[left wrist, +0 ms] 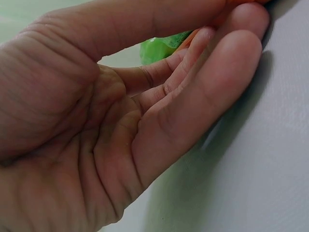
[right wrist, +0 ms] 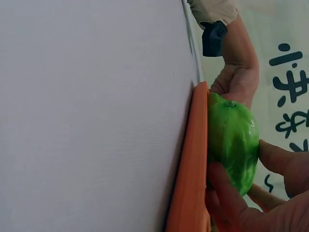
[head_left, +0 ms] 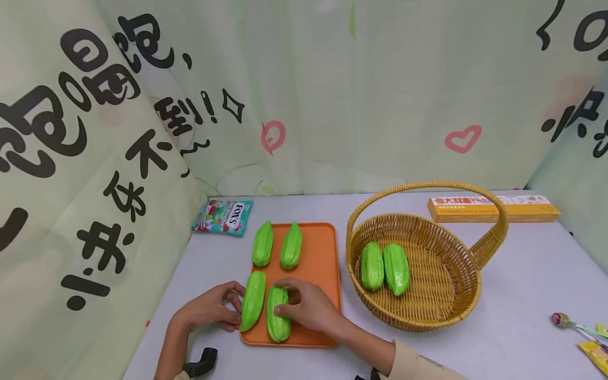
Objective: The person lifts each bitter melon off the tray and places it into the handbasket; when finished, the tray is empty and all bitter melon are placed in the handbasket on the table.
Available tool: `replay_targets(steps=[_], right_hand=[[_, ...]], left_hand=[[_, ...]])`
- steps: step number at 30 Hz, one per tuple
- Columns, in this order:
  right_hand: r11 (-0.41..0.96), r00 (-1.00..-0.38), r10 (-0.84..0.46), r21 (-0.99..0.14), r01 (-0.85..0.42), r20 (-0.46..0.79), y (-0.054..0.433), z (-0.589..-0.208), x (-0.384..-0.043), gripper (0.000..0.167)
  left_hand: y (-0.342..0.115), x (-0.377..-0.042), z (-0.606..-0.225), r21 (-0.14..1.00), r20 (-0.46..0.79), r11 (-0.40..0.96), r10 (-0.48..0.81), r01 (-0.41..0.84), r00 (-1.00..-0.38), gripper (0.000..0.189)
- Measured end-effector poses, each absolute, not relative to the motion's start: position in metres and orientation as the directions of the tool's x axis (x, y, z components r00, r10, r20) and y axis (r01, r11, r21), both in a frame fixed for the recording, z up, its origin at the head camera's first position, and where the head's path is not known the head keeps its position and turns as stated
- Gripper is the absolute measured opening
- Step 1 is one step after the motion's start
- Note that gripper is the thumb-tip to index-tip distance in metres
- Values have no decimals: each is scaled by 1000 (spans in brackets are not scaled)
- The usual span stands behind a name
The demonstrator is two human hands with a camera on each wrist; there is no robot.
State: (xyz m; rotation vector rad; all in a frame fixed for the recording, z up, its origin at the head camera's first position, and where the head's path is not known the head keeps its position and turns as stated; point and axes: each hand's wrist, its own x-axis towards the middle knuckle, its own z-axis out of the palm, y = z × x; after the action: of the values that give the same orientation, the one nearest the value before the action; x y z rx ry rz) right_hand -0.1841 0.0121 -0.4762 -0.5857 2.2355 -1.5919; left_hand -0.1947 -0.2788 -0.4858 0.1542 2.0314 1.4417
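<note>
On an orange tray (head_left: 313, 248) lie several green ridged gourds, two at the back and two at the front. My right hand (head_left: 311, 306) grips the front right gourd (head_left: 277, 319), thumb on its side and fingers over its far end; the right wrist view shows this gourd (right wrist: 234, 140) low at the tray wall (right wrist: 193, 159). Beside the front left gourd (head_left: 253, 301), my left hand (head_left: 211, 306) rests with loosely bent fingers at the tray's left edge. In the left wrist view its palm (left wrist: 106, 121) holds nothing, and the fingertips reach the orange edge.
Right of the tray stands a wicker basket (head_left: 442, 274) with a tall handle, two green gourds (head_left: 385, 266) inside. A teal candy bag (head_left: 223, 216) lies back left, an orange and white box (head_left: 499, 209) back right. A lollipop (head_left: 562, 319) and a yellow packet (head_left: 594, 356) are far right.
</note>
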Motion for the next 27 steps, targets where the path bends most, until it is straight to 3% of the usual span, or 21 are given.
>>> replay_targets(steps=[7, 11, 19, 27], right_hand=[[206, -822, -565, -977, -53, -75, 51, -444, -173, 50], [190, -809, -587, -976, -103, -29, 87, -414, -166, 51], [270, -854, -516, -936, -227, 58, 175, -380, -167, 52], [362, -893, -450, -914, -182, 0, 254, -385, -197, 51]], left_hand=[[-276, -195, -486, 883, -424, 394, 438, -255, -793, 56], [-278, -195, -487, 883, -422, 395, 436, -252, -795, 56], [-280, -193, -487, 886, -418, 391, 441, -250, -794, 56], [-279, -195, -487, 888, -417, 389, 448, -247, -791, 55]])
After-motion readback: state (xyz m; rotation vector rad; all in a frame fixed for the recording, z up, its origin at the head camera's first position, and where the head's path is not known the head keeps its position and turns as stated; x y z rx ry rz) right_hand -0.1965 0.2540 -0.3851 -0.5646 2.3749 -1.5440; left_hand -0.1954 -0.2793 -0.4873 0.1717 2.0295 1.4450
